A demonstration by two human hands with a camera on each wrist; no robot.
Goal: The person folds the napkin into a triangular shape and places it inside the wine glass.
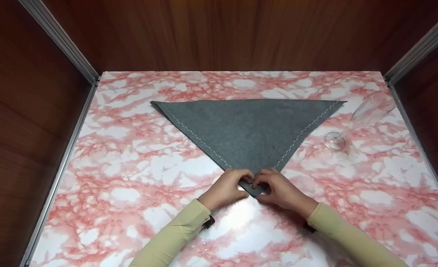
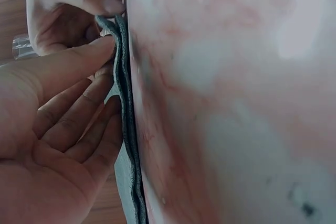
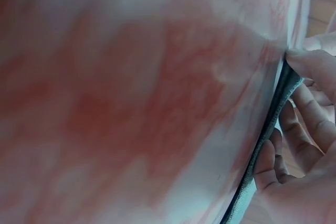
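1 grey cloth (image 1: pixel 248 129), 1 clear glass (image 1: pixel 356 120), 2 hands: left hand (image 1: pixel 224 189) & right hand (image 1: pixel 282 191).

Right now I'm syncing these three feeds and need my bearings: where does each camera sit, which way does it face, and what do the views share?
Head: worn high, facing forward and down at the grey cloth, glass and marble table; both hands, left and right, and sleeves show.
Left wrist: low beside the table, facing the cloth's corner; left palm and the right hand's fingertips show.
Right wrist: low, mostly blurred tabletop; right fingers show.
Shared: every view shows the cloth's pinched corner.
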